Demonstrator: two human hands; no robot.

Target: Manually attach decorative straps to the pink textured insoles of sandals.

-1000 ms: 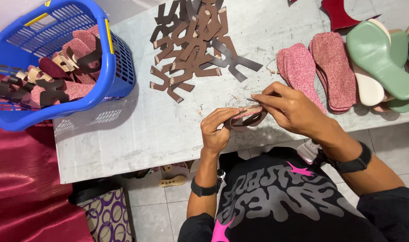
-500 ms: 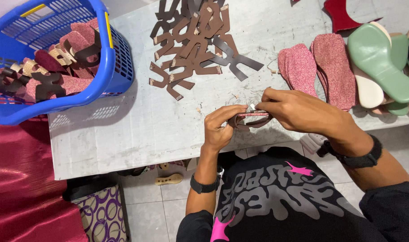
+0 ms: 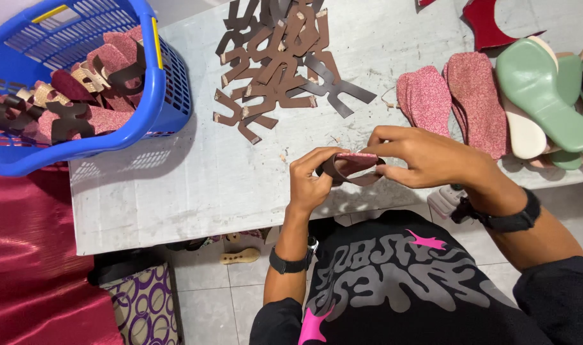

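Both hands hold one pink glitter insole with a dark brown strap (image 3: 350,167) wrapped around it, just above the near edge of the white table (image 3: 176,185). My left hand (image 3: 312,179) grips its left end, fingers curled over the strap. My right hand (image 3: 425,156) pinches the right end from above. A pile of several brown strap pieces (image 3: 279,67) lies on the table beyond my hands. To the right lie loose pink glitter insoles (image 3: 451,96).
A blue plastic basket (image 3: 157,96) at the far left holds several insoles with straps. Green and cream soles (image 3: 540,96) are stacked at the right edge, a dark red piece (image 3: 486,25) behind them. Red cloth (image 3: 30,255) and a purple-patterned bag (image 3: 144,306) lie below.
The view has shifted slightly. My hands have stayed together on the insole and strap, turning it a little so its pink face shows between the fingers.
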